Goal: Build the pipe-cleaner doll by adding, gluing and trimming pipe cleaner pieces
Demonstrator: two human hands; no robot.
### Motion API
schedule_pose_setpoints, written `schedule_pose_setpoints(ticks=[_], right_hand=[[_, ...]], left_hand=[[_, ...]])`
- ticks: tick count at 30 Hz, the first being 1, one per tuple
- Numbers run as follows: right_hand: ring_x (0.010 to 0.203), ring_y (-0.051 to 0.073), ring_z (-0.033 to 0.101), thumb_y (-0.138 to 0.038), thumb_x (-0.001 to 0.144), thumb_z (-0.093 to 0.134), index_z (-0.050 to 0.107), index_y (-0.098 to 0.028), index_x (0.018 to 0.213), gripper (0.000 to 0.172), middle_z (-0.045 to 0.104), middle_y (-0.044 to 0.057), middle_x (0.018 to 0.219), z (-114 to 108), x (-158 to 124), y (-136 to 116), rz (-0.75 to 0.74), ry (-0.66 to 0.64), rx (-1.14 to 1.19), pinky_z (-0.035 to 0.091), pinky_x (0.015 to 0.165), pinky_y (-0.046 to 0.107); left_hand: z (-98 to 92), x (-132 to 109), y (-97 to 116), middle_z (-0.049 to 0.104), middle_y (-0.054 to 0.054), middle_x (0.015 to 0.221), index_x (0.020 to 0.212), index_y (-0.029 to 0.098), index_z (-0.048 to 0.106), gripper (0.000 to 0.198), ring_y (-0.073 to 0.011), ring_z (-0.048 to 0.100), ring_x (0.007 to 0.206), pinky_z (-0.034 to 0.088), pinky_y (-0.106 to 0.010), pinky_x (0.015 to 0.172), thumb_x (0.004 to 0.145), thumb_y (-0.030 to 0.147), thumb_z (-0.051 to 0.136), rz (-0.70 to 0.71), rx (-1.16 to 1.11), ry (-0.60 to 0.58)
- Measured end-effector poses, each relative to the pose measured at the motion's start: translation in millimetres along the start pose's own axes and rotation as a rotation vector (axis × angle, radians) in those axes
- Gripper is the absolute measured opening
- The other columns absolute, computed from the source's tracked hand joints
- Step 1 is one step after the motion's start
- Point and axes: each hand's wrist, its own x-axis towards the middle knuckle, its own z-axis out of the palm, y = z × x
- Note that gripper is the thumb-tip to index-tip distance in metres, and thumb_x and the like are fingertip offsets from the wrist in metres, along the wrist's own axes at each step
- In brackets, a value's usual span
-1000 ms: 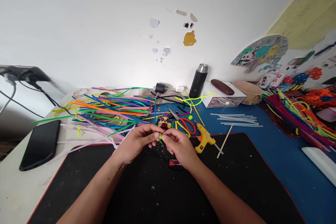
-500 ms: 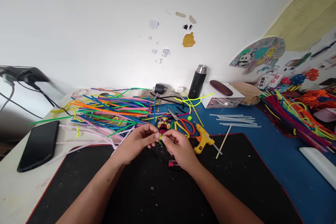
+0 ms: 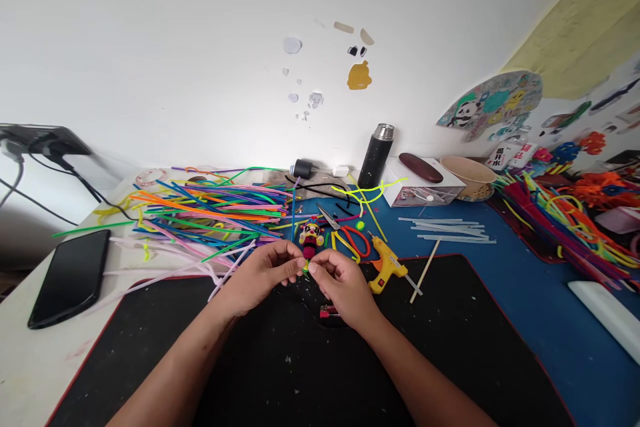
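Yellow-green piece (image 3: 306, 267) pinched in left fingers (image 3: 299, 263) and right fingers (image 3: 314, 267), bowl (image 3: 470, 172) beside white drawer box (image 3: 423, 193), contents unclear

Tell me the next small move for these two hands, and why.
Probably a gentle shaping pinch on the small yellow-green piece: the left hand and right hand already have it pinched between them, just this side of the colorful figure.

Figurine (image 3: 311, 236) left of scissors (image 3: 337, 225)
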Motion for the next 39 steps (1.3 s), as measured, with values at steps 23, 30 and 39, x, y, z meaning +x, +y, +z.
schedule_pose_setpoints(ticks=[23,30,39], right_hand=[[0.056,0.012,0.042,-0.043,0.092,0.069,0.065,-0.021,0.083,0.024,0.051,-0.005,0.063,1,-11,-4,-0.053,0.103,-0.07,0.033,0.052,0.026],[0.052,0.012,0.037,-0.047,0.094,0.068,0.067,-0.021,0.089,0.027,0.047,-0.006,0.063,0,-10,4,-0.023,0.093,-0.019,0.029,0.048,0.025],[0.051,0.012,0.036,-0.048,0.095,0.067,0.065,-0.021,0.087,0.028,0.045,-0.007,0.06,0,-10,5,-0.018,0.067,-0.013,0.028,0.047,0.025]], left_hand=[[2.3,-1,-3,0.066,0.001,0.081,0.093,0.019,0.069,0.033,-0.0152,0.06,0.073,0.047,-0.028,0.068,0.087,0.05,0.078,-0.066,0.031,-0.082],[2.8,0,-4,0.065,0.001,0.08,0.092,0.018,0.068,0.035,-0.0158,0.061,0.073,0.047,-0.028,0.067,0.086,0.052,0.077,-0.06,0.042,-0.053],[4.0,-1,-2,0.067,0.0,0.081,0.091,0.019,0.07,0.038,-0.0161,0.062,0.074,0.047,-0.028,0.068,0.088,0.056,0.076,-0.062,0.048,-0.069]])
